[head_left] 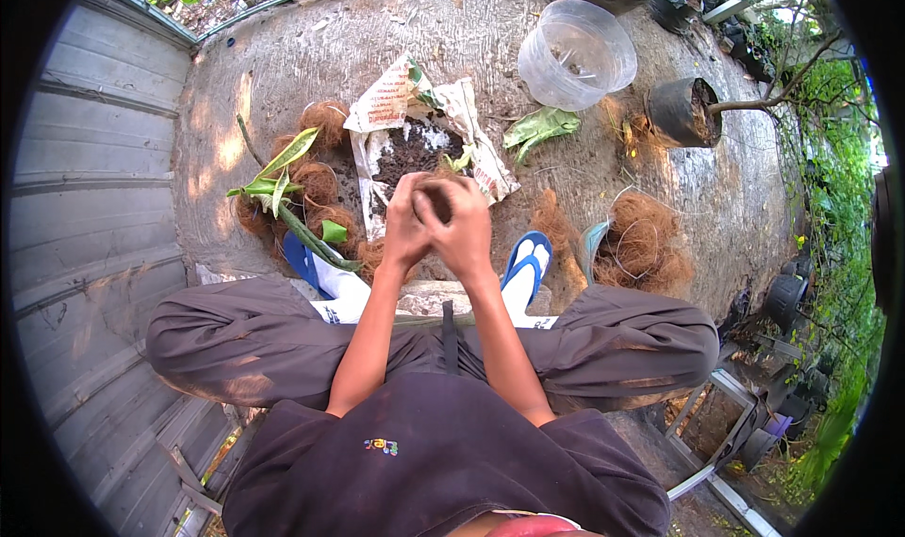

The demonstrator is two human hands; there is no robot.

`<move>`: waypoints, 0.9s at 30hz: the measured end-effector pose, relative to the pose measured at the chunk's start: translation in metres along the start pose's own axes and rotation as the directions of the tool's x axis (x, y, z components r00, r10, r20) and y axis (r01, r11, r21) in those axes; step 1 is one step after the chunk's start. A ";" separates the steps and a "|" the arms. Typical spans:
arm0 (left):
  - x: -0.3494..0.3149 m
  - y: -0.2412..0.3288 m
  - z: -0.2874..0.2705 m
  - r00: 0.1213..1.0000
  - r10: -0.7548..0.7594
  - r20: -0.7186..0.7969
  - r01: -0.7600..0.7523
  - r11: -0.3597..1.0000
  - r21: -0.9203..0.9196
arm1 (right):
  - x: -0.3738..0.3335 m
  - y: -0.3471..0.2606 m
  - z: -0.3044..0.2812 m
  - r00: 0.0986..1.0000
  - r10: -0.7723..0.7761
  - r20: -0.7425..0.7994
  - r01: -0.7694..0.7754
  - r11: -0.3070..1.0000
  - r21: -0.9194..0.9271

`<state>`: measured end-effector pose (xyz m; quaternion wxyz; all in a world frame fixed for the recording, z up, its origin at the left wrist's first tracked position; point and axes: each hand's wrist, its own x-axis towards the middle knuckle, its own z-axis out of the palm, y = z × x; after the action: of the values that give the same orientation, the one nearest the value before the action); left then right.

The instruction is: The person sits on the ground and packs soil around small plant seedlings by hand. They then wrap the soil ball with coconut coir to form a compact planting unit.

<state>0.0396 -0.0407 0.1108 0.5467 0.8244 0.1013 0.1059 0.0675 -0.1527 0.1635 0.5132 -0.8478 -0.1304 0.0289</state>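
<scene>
My left hand [405,222] and my right hand [464,224] are cupped together, fingers curled round a clump of brown coconut fibre [438,190]. Much of the clump is hidden behind my fingers and thumbs. A small yellow-green leaf [459,161] shows just beyond my fingertips; whether it grows from the clump I cannot tell. Right past my hands lies an opened white sack [485,141] with dark soil [405,150] on it. To the left, several fibre balls [320,183] lie in a heap, with a leafy green cutting [283,183] across them.
A translucent plastic tub [577,56] stands at the far right, near a black pot [683,113] holding a woody plant. A large green leaf [542,127] lies by the sack. Loose coconut fibre [646,235] is piled at right. A metal wall [94,188] bounds the left.
</scene>
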 end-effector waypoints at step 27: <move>-0.001 -0.004 0.001 0.941 -0.328 0.085 0.278 0.605 -0.747 | -0.010 -0.014 0.019 0.940 -0.075 -0.333 0.094 0.995 0.044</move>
<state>0.0392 -0.0404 0.1062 0.8433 0.4928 0.2032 0.0690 0.0517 -0.1332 0.1657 0.5534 -0.8187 -0.0778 -0.1320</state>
